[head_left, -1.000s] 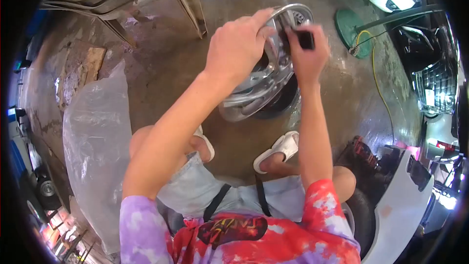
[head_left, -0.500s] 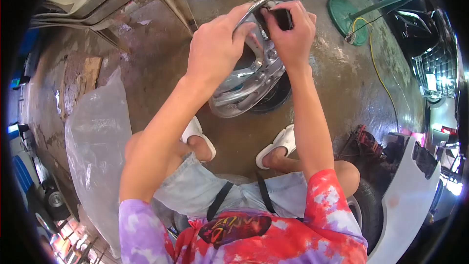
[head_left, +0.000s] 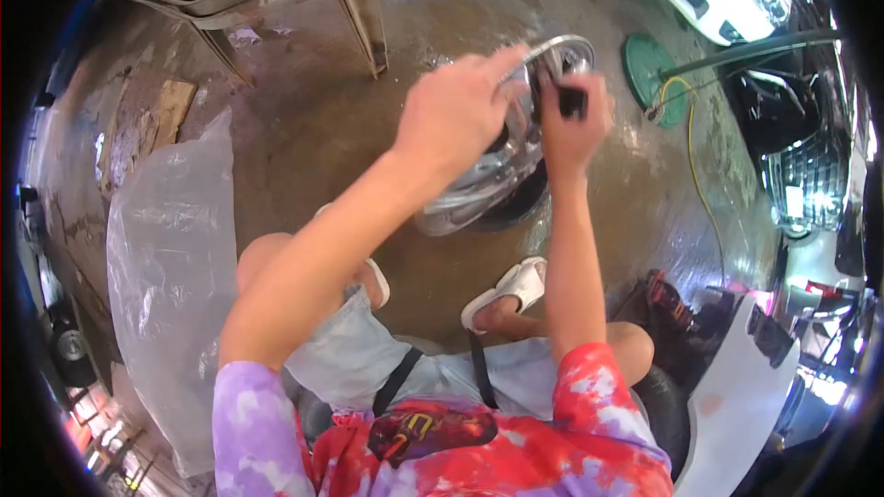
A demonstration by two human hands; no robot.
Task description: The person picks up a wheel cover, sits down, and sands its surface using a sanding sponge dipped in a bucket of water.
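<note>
Fingers of left hand [head_left: 456,112]: curled over edge of chrome wheel [head_left: 516,166]. Right hand [head_left: 578,129]: clasped round black block [head_left: 573,104], blurred, at wheel.

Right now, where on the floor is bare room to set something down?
Bare floor lies between the plastic sheet and the shiny metal piece, and between the right forearm and the yellow cable. It is crowded near the white panel and red part.

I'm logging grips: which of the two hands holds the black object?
The right hand: it has the black object in its grasp. The left hand instead grips the shiny round piece near its edge.
</note>
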